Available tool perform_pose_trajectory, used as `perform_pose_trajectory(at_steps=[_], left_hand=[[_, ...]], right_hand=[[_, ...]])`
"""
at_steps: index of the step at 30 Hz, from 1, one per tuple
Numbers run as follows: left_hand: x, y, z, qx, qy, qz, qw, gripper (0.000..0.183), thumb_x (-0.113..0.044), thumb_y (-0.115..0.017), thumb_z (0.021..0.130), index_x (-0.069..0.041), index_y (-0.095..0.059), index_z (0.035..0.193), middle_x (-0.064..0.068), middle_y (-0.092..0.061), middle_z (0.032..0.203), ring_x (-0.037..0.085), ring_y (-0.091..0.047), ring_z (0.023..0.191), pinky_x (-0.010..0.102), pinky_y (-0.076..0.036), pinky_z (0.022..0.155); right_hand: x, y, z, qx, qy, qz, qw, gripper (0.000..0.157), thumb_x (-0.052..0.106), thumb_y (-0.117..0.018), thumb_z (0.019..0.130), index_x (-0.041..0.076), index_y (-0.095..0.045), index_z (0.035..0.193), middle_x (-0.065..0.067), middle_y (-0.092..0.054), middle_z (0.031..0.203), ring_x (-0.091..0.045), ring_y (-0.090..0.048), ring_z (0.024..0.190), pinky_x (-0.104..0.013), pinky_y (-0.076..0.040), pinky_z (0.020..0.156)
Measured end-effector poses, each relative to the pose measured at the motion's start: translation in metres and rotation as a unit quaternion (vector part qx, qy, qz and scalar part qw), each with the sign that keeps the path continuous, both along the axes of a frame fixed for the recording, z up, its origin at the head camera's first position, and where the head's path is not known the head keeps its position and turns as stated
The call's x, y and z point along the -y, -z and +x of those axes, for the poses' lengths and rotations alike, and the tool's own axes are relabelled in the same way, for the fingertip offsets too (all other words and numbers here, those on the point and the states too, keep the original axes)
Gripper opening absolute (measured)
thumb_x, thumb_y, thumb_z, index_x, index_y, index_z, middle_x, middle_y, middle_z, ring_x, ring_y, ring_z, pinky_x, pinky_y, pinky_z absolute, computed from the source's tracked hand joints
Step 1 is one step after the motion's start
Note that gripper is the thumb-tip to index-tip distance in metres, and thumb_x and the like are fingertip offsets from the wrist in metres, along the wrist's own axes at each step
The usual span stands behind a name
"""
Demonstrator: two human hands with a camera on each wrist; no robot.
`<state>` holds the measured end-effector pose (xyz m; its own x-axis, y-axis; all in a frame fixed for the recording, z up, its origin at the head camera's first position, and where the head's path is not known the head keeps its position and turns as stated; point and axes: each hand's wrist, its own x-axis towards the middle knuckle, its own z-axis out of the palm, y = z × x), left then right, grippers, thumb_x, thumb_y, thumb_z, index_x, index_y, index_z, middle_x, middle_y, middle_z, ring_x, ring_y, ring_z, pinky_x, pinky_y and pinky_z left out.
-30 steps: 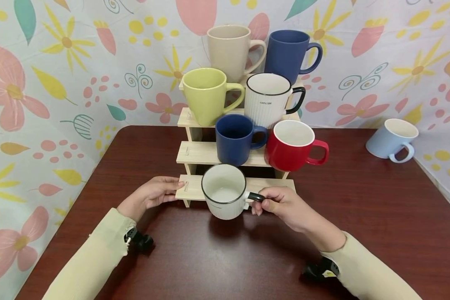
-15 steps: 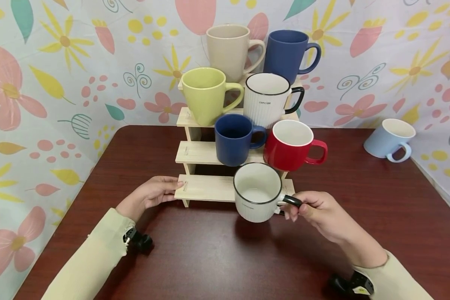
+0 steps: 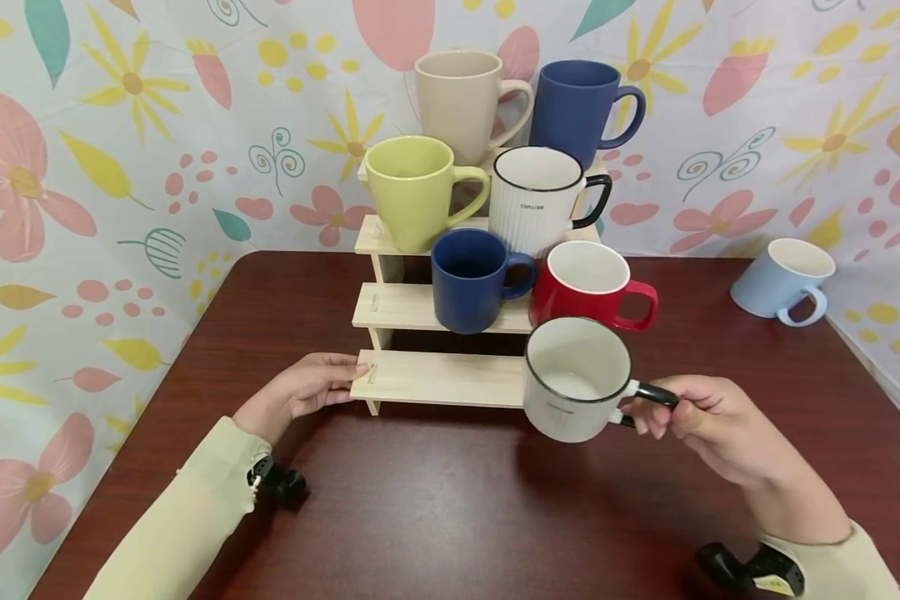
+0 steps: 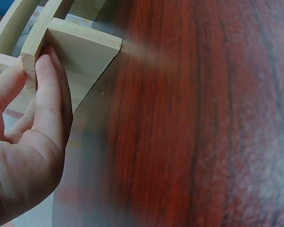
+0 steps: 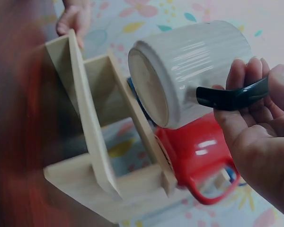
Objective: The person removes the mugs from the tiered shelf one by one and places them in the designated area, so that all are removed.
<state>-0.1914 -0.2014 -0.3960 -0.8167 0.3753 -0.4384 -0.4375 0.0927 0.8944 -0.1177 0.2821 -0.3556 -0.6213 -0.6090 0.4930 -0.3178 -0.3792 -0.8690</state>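
Note:
In the head view my right hand holds a white ribbed mug with a black rim by its black handle. The mug hangs in front of the right end of the rack's lowest step, and its base shows in the right wrist view. My left hand pinches the left end of the lowest step of a pale wooden stepped rack, thumb on top and fingers underneath. A red mug and a small dark blue mug stand on the step above.
Higher on the rack stand a yellow-green mug, a second white ribbed mug, a beige mug and a larger blue mug. A light blue mug sits tilted at the far right of the brown table.
My right hand has carried the white mug rightward along the lowest step, baring that step's left and middle parts. The left hand keeps its hold on the rack.

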Motion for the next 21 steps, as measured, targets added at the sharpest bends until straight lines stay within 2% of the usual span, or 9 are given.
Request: perform_pose_trajectory(at_steps=[7, 13, 15, 17, 21], left_hand=[[0.0, 0.001, -0.001, -0.001, 0.005, -0.002, 1.0, 0.049, -0.009, -0.052, 0.105, 0.018, -0.037, 0.143, -0.009, -0.072, 0.087, 0.001, -0.069, 0.084, 0.016, -0.058, 0.077], [0.0, 0.0, -0.001, 0.001, 0.003, -0.004, 1.0, 0.05, -0.009, -0.052, 0.105, 0.018, -0.035, 0.144, -0.009, -0.072, 0.086, 0.001, -0.069, 0.083, 0.016, -0.058, 0.076], [0.001, 0.0, -0.001, 0.002, 0.002, -0.006, 1.0, 0.051, -0.01, -0.052, 0.105, 0.018, -0.034, 0.145, -0.009, -0.072, 0.086, 0.001, -0.069, 0.083, 0.015, -0.058, 0.075], [0.0, 0.0, 0.0, 0.003, 0.002, -0.008, 1.0, 0.053, -0.01, -0.052, 0.105, 0.018, -0.033, 0.146, -0.009, -0.072, 0.086, 0.001, -0.069, 0.083, 0.015, -0.058, 0.075], [0.0, -0.001, 0.0, 0.004, 0.002, -0.01, 0.9999, 0.055, -0.01, -0.051, 0.105, 0.019, -0.03, 0.147, -0.009, -0.072, 0.086, 0.001, -0.069, 0.083, 0.015, -0.058, 0.075]], right_hand=[[-0.027, -0.008, 0.0, 0.033, -0.012, -0.059, 0.998, 0.031, 0.006, -0.034, 0.107, -0.008, -0.061, 0.102, -0.013, -0.06, 0.093, -0.025, -0.064, 0.102, -0.027, -0.051, 0.093], [-0.036, -0.02, 0.0, 0.007, -0.054, -0.118, 0.991, 0.035, 0.003, -0.028, 0.109, -0.015, -0.058, 0.11, -0.014, -0.063, 0.107, -0.028, -0.055, 0.102, -0.029, -0.044, 0.092], [-0.039, -0.023, 0.0, 0.001, -0.066, -0.134, 0.989, 0.036, 0.0, -0.027, 0.109, -0.017, -0.058, 0.113, -0.016, -0.064, 0.111, -0.028, -0.052, 0.102, -0.029, -0.044, 0.096], [-0.043, -0.023, 0.0, -0.003, -0.065, -0.143, 0.988, 0.036, -0.001, -0.026, 0.108, -0.018, -0.057, 0.112, -0.017, -0.064, 0.112, -0.029, -0.05, 0.101, -0.029, -0.042, 0.094], [-0.061, -0.02, 0.002, 0.017, -0.035, -0.134, 0.99, 0.038, 0.002, -0.024, 0.109, -0.017, -0.057, 0.111, -0.016, -0.065, 0.111, -0.027, -0.054, 0.104, -0.027, -0.041, 0.094]])
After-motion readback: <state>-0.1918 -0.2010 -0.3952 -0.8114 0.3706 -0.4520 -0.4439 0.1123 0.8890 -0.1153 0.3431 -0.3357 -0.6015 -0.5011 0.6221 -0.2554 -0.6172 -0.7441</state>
